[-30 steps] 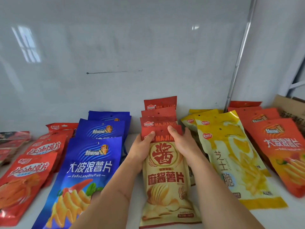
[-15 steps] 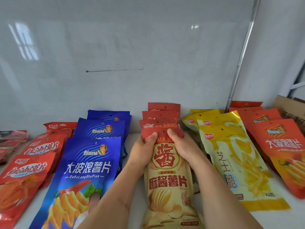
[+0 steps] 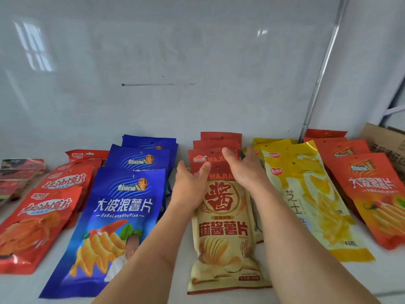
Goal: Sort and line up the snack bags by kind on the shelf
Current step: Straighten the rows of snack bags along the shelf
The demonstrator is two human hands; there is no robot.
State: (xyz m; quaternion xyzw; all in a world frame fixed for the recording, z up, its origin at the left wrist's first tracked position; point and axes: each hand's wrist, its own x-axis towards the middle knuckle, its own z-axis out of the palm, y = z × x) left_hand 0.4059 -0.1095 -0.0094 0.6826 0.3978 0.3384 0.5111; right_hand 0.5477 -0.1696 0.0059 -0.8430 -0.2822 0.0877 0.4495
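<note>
We've got both hands spread flat, gripping nothing: left hand (image 3: 190,185) and right hand (image 3: 242,170) rest atop the sesame-paste chip stack (image 3: 221,233), btwn blue bags (image 3: 122,216) & yellow bags (image 3: 306,194). Risk: slick bags fan sideways if we push unevenly, esp. toward the yellow row.

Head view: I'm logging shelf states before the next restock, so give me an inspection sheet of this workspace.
Surface: white shelf, bare strips between rows.
Job's things: overlapping rows by kind: red bags, blue bags, beige red-topped bags, yellow bags, orange-red bags.
Clutter: dark red packs far left, apart from the rows.
Grippers: left hand and right hand rest on the beige row's top, fingers loose, gripping nothing.
Cables: nothing seen.
Surroundings: glossy white back panel, metal upright, cardboard box at right.
</note>
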